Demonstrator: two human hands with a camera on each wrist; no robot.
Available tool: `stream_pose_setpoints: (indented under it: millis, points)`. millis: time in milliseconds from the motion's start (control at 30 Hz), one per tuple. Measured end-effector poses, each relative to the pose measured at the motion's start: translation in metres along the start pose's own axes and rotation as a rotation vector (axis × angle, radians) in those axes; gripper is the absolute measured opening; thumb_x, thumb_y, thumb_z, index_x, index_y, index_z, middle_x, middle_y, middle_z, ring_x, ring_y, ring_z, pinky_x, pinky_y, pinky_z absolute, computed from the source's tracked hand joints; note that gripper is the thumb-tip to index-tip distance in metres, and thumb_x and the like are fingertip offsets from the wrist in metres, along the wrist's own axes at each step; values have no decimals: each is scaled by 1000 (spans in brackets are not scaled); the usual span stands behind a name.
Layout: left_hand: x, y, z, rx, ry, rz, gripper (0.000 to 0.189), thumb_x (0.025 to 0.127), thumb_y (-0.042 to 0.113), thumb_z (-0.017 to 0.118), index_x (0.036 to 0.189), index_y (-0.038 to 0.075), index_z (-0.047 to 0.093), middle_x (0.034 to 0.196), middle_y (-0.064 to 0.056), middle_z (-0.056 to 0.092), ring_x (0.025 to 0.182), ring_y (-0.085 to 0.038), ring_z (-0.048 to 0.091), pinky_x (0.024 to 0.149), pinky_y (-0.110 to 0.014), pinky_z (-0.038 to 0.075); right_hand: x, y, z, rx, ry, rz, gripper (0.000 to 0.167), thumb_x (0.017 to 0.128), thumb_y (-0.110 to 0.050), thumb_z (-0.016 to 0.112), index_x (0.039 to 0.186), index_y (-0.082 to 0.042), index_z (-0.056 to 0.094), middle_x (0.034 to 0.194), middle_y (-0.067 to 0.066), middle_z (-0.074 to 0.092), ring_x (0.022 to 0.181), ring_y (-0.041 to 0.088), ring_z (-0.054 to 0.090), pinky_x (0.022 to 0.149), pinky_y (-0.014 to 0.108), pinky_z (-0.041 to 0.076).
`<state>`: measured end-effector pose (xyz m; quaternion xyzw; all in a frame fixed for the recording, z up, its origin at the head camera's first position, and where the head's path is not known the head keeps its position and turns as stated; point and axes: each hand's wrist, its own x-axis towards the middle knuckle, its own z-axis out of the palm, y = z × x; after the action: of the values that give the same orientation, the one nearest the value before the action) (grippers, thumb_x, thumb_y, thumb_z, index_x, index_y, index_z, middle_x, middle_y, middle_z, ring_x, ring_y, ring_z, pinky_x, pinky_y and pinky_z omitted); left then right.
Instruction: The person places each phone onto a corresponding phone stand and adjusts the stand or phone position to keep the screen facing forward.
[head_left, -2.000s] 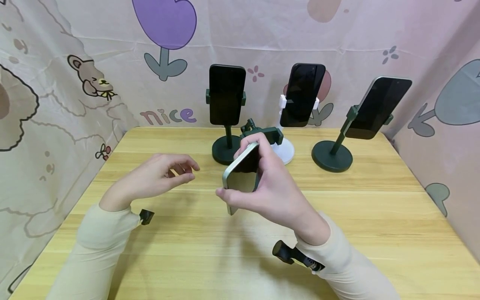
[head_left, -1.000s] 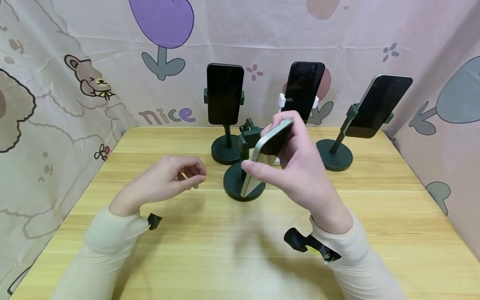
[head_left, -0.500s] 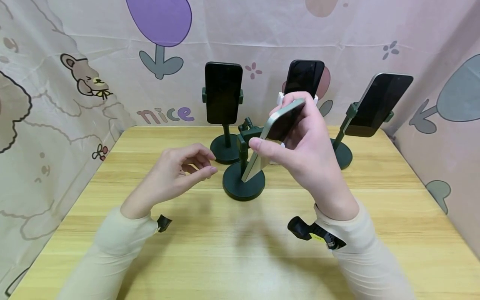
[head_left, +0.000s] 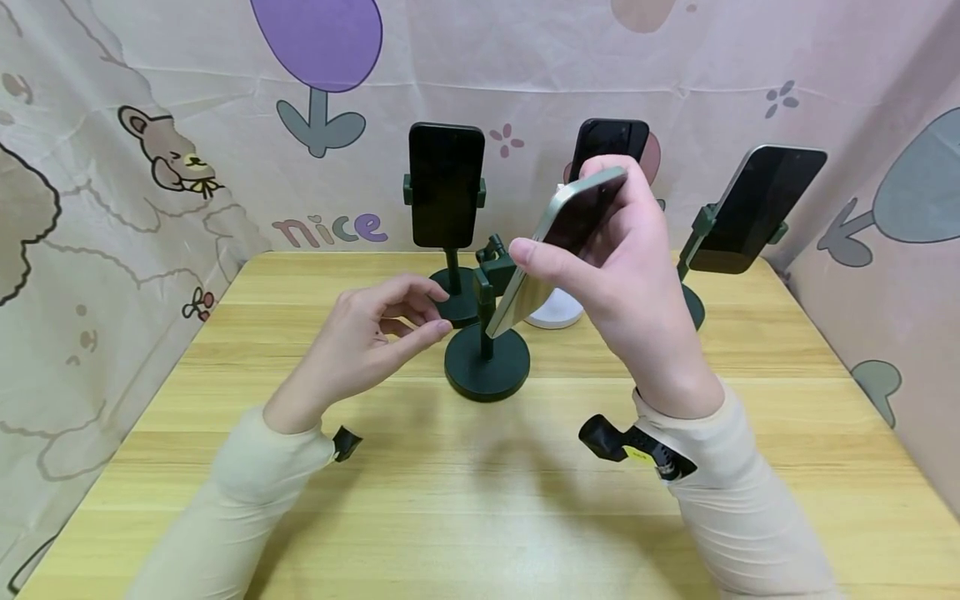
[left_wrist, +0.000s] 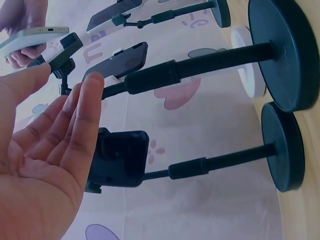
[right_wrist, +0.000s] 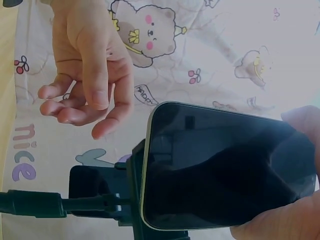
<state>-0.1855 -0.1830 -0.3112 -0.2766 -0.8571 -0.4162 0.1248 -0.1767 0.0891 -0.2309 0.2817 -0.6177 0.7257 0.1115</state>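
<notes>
My right hand [head_left: 637, 292] grips a smartphone [head_left: 588, 208] with a pale green metal edge, thumb on one side and fingers on the other. The phone is tilted in the air beside the clamp of a dark green phone stand [head_left: 487, 371], which stands at mid-table. In the right wrist view the phone's dark screen [right_wrist: 220, 165] overlaps that clamp; whether they touch I cannot tell. My left hand [head_left: 367, 342] hovers just left of the stand, fingers loosely bent and holding nothing. From the left wrist its palm [left_wrist: 45, 195] shows close to the stand's pole.
Behind, three more stands hold phones: a black phone [head_left: 447, 183] at left, another [head_left: 615, 137] on a white stand [head_left: 557, 311] partly hidden by my right hand, and a silver-edged phone [head_left: 757, 212] at right. A printed cloth hangs behind the wooden table [head_left: 450, 517].
My right hand has carried the phone up, away and rightward, from in front of the middle stand to its clamp. The left hand has moved right and forward toward that stand.
</notes>
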Motion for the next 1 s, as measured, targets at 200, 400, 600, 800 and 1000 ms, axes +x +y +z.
stream_pose_setpoints:
  millis: [200,400,600,800,1000]
  points:
    - [5,6,5,-31,32,14,26,95,10,82,119,9,72,100,0,78,88,-9,73,74,-23,64,5,-2,-2,-3,25,-13,48,86,0,80,117,-10,45,98,8,55,81,25,53,70,27,49]
    - [10,9,10,-70,75,34,25,95,8,82,118,7,72,98,-1,79,85,-10,73,72,-23,64,10,-4,-3,4,62,-35,48,85,0,80,116,-11,45,102,9,55,87,25,54,74,28,49]
    - [13,11,15,-92,119,32,26,93,8,83,118,6,73,98,-2,79,84,-10,73,71,-23,64,17,-6,-3,25,87,-78,48,84,-1,80,118,-9,47,98,8,54,86,24,55,76,30,48]
    - [18,14,19,-139,137,42,29,92,7,85,118,4,73,101,-4,79,86,-11,74,72,-24,65,21,-6,-3,59,127,-117,47,83,0,80,117,-9,48,96,7,56,82,22,55,72,29,46]
    - [25,18,24,-160,134,55,34,89,9,88,119,6,73,103,-2,78,89,-10,74,73,-26,65,23,-5,-4,59,141,-173,43,84,1,79,113,-11,49,94,7,59,82,21,57,73,28,49]
